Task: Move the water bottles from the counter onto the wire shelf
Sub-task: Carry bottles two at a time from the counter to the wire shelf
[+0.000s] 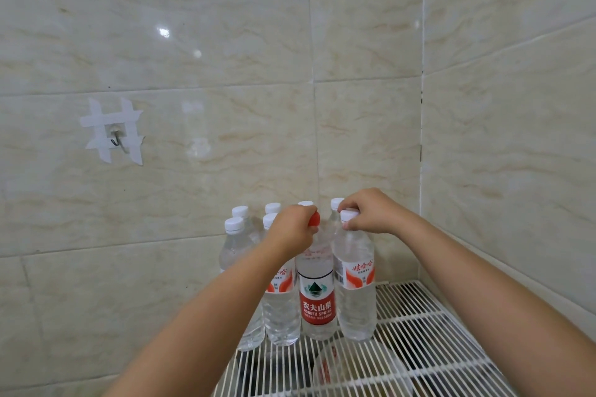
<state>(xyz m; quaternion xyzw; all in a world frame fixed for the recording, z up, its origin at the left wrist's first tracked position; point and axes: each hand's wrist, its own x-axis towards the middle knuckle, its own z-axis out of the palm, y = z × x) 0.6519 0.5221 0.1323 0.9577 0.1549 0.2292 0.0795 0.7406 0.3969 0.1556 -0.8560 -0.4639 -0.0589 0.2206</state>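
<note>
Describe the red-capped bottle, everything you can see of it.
The red-capped bottle is clear plastic, looks full of water and stands upright on the wire shelf, in the front row between two white-capped bottles whose sides look to touch it. Its label has a white band with a green emblem above a red band with white lettering. The left hand grips the red cap from above, covering most of it.

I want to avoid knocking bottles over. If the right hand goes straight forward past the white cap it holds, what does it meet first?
Probably the white-capped bottle right behind the right hand; its cap shows beside the knuckles. The tiled wall comes after. Depth is hard to judge.
</note>
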